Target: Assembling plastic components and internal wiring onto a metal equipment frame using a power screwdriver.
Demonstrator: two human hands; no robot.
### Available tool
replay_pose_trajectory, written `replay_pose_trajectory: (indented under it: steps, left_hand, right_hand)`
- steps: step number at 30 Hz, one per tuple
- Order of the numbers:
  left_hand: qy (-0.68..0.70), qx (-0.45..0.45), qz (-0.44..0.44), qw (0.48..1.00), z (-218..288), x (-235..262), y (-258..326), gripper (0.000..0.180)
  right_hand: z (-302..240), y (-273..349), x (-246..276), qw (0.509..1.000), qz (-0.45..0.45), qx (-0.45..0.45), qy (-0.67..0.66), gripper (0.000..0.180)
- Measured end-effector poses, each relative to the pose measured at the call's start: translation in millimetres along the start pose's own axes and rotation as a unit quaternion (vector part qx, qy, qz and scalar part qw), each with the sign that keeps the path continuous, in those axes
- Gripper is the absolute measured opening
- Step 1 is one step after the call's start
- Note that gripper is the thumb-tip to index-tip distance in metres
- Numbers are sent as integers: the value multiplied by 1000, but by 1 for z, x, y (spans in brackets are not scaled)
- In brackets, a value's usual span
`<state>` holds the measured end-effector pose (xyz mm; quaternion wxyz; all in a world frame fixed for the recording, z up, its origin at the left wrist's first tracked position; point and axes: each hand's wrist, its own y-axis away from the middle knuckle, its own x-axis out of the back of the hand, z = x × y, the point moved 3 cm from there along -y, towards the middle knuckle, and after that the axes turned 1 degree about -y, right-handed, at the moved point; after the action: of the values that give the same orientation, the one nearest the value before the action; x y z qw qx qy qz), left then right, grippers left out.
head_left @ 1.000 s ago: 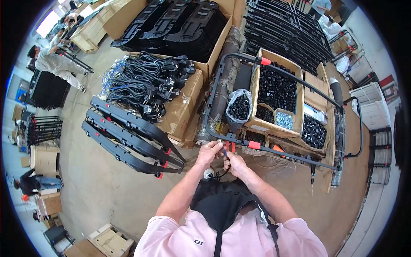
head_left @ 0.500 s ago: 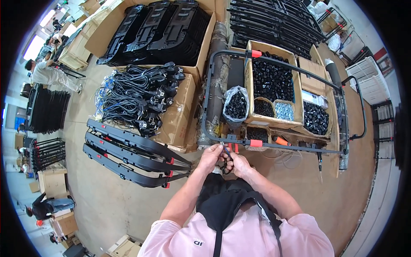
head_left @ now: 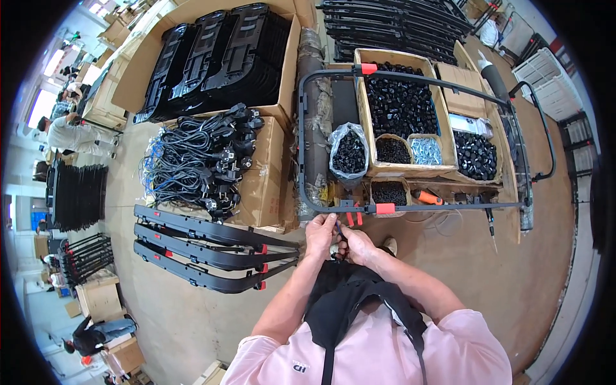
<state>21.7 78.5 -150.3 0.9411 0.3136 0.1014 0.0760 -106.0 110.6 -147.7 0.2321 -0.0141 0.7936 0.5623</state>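
Close together in front of my body, just below the near bar of the black tubular frame, are my left hand and my right hand. Both are closed, fingertips pinching a thin dark cord-like piece between them. Its exact kind is too small to make out, and the fingers cover most of it. Red clips sit on the frame bar. Left of my hands stand several curved black rails with red tabs. Beyond them, a heap of black power cords with plugs lies on a cardboard box.
Under the frame are a wooden box of black caps, a bag of small black parts, a tub of silver screws and an orange-handled tool. A carton of black panels stands at the back left. Other people work far left.
My view has shifted, so the rails and boxes sit differently in the picture. Both hands stay together, pinching the same small piece, with my fingers slightly repositioned.
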Motion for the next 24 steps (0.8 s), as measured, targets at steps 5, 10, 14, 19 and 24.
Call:
replay_pose_trajectory:
  steps: [5,10,14,19,24]
  left_hand:
    - [20,62,7,998,8,-11,11,19]
    - [-39,-25,0,999,13,-11,12,20]
    - [-63,-12,56,996,7,-12,11,27]
    - [-47,-15,91,995,5,-19,18,31]
    - [-243,-91,65,964,25,-14,17,23]
  right_hand:
    - [2,-5,2,1000,-19,15,12,48]
    - [-2,5,-3,1000,-10,24,14,44]
    - [-4,4,1,999,-26,41,17,39]
    - [2,5,14,995,-53,83,-6,33]
    - [5,12,13,993,-72,89,-36,29]
